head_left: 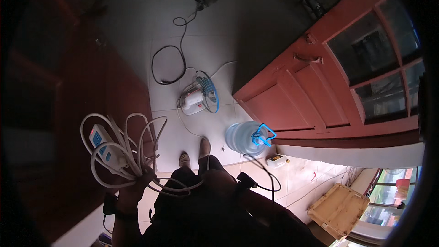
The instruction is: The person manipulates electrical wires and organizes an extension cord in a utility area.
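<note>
Fan (193, 99), water jug (241, 138), black cable (184, 64) on tiled floor (219, 41)

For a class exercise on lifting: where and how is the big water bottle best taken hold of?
Probably by the blue handle at the top of the water bottle, coming from above. The bottle appears to stand upright, and the handle is a raised, open loop that could be hooked; the round body is wide and offers less to grip.

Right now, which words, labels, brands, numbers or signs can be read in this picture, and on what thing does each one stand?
None can be read.
White power strip, by the white cable in the left hand: any markings too small and blurred.
Blue water bottle: no readable label.
White fan: no readable lettering.
</note>
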### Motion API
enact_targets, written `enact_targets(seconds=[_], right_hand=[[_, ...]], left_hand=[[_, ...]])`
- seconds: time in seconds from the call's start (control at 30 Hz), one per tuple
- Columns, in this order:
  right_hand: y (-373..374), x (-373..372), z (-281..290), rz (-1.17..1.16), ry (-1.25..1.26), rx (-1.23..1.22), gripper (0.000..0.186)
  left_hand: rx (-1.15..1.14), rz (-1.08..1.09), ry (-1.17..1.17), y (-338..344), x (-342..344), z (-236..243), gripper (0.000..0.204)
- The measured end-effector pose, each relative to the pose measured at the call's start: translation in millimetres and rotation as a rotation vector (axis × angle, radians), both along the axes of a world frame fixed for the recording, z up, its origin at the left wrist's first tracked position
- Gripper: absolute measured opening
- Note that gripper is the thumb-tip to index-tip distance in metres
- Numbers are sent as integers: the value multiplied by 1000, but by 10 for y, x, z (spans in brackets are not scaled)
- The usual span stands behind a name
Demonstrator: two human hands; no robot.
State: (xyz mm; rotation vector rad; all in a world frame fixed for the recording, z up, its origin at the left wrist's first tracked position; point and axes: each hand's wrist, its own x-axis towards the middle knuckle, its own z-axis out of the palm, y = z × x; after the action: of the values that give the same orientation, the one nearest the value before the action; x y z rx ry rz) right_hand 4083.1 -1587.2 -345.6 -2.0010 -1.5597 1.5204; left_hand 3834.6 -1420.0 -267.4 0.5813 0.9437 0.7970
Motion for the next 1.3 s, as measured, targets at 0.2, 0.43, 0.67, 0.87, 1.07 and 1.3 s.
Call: enact_targets(seconds=[0.2, 0.43, 0.67, 0.87, 1.07, 1.3], right_hand=[[-852, -533, -194, 301, -42, 237, 30], [-1803, -1320, -446, 326, 70, 203, 28], [-2339, -2243, -283, 355, 207, 251, 23], [-2419, -2894, -219, 446, 210, 369, 24], [-2259, -3768, -172, 614, -37, 453, 23], [-1783, -5039, -231, 843, -190, 509, 24]], left_hand=[[372, -194, 242, -982, -630, 341, 25], [345, -76, 377, -2397, -1463, 481, 18], [372, 175, 465, -3502, -2350, 690, 18], [324, 440, 550, -4227, -3307, 622, 19], [157, 555, 391, -4774, -4499, 409, 16], [30, 464, 718, -5092, -6241, 285, 21]])
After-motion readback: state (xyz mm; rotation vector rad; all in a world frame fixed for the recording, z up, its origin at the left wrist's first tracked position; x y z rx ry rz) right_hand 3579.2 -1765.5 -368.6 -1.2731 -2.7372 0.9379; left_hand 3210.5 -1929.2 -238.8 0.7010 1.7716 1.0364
